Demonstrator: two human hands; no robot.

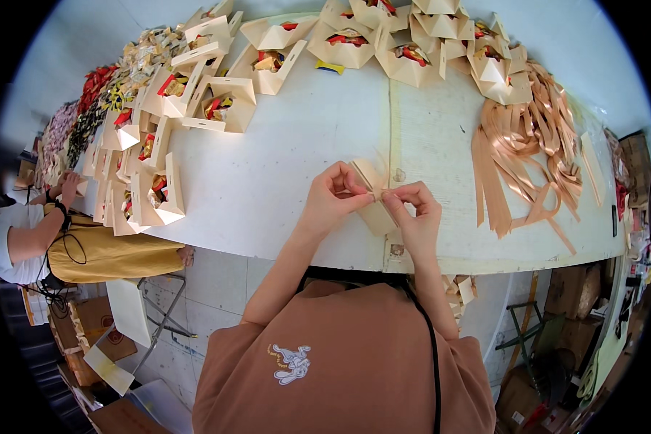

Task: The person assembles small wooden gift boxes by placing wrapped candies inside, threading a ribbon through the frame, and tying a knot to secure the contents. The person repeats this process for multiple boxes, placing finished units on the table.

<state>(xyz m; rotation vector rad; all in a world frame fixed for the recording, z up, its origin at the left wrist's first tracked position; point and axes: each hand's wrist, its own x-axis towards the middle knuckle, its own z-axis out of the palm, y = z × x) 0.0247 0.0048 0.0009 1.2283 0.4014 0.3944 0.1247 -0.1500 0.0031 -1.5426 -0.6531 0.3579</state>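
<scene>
In front of me on the white table (304, 137) stands a cream folded-card box (377, 218), its upper panel leaning up behind my fingers. My left hand (329, 197) is closed in a pinch at the box's upper middle. Opposite it, my right hand (417, 213) pinches at nearly the same spot, the fingertips almost meeting. Whatever thin piece lies between the fingertips is too small to make out. Nearest to my right hand lies a heap of copper-coloured satin ribbons (532, 155), cut into strips.
Open cream boxes filled with small wrapped sweets (220, 106) line the table's left and far edges. A yellow-blue packet (330, 67) lies by the far boxes. At the left, a co-worker's hand (69, 186) is near heaps of wrapped sweets. A folding chair (141, 311) stands below.
</scene>
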